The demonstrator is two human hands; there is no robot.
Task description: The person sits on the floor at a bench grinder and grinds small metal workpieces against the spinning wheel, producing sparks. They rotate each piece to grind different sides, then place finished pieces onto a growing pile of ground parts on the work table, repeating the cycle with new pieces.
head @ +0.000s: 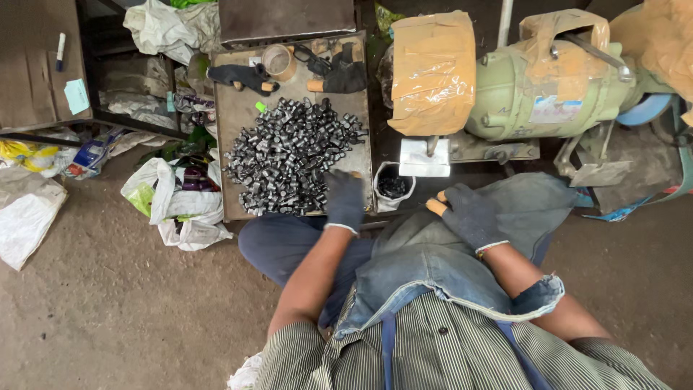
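Left hand, gloved: fingers curled into the near edge of the pile of small metal cylinders on the tray; grasp unclear. Right hand: loosely open on lap. Best picked singly from the edge.

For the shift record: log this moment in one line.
left hand: on metal pieces | right hand: on lap cloth | bench grinder: ahead

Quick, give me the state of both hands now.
Left hand: gloved, palm down at the edge of the pile of metal pieces; grip cannot be told.
Right hand: gloved, on the lap, holding nothing visible.
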